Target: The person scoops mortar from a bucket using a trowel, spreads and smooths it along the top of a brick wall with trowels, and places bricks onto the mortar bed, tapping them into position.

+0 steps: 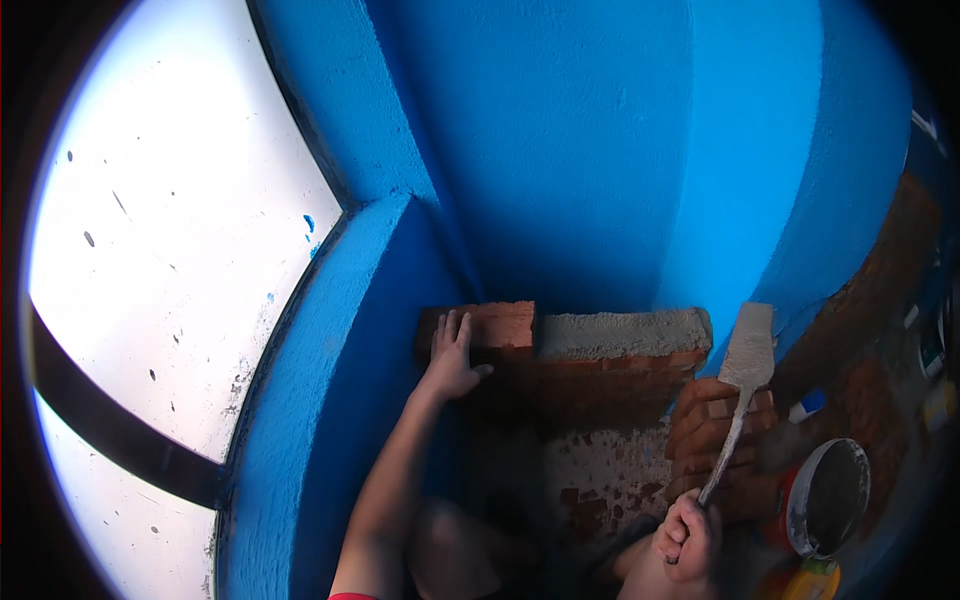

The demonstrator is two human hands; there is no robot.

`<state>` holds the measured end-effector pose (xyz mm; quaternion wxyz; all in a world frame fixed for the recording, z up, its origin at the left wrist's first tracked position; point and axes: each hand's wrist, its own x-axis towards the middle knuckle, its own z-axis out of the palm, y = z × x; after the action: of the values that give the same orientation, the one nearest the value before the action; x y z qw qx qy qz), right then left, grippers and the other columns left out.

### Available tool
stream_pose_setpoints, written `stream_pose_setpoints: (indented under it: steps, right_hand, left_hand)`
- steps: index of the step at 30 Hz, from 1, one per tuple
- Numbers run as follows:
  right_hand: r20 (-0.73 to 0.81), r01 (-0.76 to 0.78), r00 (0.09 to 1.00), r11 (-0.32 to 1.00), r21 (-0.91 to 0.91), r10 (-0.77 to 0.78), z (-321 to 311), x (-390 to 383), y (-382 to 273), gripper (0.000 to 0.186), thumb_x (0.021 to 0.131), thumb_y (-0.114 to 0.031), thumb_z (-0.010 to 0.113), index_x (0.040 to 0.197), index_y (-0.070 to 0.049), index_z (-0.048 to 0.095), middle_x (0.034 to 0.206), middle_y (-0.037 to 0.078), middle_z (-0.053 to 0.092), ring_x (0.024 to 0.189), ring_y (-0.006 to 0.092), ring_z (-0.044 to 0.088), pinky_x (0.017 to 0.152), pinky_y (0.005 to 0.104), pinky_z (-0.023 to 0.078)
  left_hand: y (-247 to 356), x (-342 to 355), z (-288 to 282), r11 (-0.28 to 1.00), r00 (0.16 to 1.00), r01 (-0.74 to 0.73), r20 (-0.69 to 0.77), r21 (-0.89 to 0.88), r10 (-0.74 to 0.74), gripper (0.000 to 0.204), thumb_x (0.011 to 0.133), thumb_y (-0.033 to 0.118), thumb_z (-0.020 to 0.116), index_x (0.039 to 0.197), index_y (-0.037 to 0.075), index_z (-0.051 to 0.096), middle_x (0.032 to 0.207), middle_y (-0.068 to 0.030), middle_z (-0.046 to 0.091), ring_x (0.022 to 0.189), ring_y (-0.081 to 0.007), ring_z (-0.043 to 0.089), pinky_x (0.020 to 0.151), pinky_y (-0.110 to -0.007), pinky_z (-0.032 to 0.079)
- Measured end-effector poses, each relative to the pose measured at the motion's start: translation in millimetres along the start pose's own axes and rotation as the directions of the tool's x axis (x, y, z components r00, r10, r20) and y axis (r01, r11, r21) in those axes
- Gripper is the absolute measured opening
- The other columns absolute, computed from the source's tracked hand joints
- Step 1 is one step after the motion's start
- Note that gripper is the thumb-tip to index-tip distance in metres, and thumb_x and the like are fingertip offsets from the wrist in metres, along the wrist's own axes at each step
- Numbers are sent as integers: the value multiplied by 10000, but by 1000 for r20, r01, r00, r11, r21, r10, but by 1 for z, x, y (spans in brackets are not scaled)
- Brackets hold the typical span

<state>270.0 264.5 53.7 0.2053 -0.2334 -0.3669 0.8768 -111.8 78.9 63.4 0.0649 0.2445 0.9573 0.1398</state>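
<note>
A reddish brick (507, 328) lies at the left end of a low brick wall, against the blue side wall. My left hand (455, 360) rests on it, fingers stretched over its face and thumb held apart. To the right of this brick, a thick bed of grey mortar (620, 334) covers the top of the low brick wall (620, 378). My right hand (688, 535) is closed round the handle of a trowel (750, 350). The trowel points up and away, its flat blade smeared with mortar, just right of the wall's end.
Several loose bricks (715, 425) are stacked at the right, beside a bucket (830, 498) with a pale rim. Blue walls (560, 150) rise behind and at the left, with a bright window (170, 200). Mortar splashes and brick bits mark the floor (610, 465).
</note>
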Motion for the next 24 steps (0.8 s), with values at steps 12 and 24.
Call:
stream_pose_setpoints:
  steps: [12,24]
  right_hand:
    - [380,269,925,701,-661,2,63,33,25,310,930,-68,443,1218,36,491,688,33,493,511,88,442,499,228,392]
    - [516,574,791,107,-812,-328,149,142,63,401,923,-140,578,1310,-42,542,1013,202,628,891,368,641,771,414,528]
  left_hand:
    - [-12,-39,54,980,974,-41,-210,196,83,989,768,151,711,1518,35,78,1562,-260,35,1465,-391,21,1188,-491,91]
    - [-7,-33,52,975,980,9,-197,221,36,1043,706,199,781,1516,48,140,1559,-251,79,1456,-397,76,1184,-478,135]
